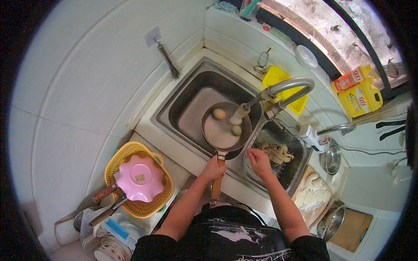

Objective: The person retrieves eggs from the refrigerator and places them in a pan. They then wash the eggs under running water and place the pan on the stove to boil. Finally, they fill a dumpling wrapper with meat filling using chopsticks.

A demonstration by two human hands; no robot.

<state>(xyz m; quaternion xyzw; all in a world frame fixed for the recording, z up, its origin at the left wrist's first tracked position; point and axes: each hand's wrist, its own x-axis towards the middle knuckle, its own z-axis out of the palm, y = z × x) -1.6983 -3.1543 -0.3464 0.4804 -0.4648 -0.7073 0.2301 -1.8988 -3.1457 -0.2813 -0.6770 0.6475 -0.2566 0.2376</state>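
My left hand [214,168] grips the wooden handle of a saucepan [220,137], which is held under the faucet nozzle [240,114] over the larger basin of a steel sink [186,107]. In the pan lie a brown egg [219,113] and a greenish egg [236,130]; a paler round thing shows partly beneath the nozzle. My right hand [259,162] is curled just right of the pan, near the rim of the smaller basin. Whether its fingers hold anything cannot be seen. Beyond it, a wire rack in that basin bears a pale, shaggy clump [277,153].
Left of the sink, a yellow basket [112,166] holds a pink scalloped dish [153,176]. Right stand a floured board [303,182] with pale dough [313,195] and a metal bowl [331,220]. A second faucet [336,128] and detergent bottles [359,99] are by the wall.
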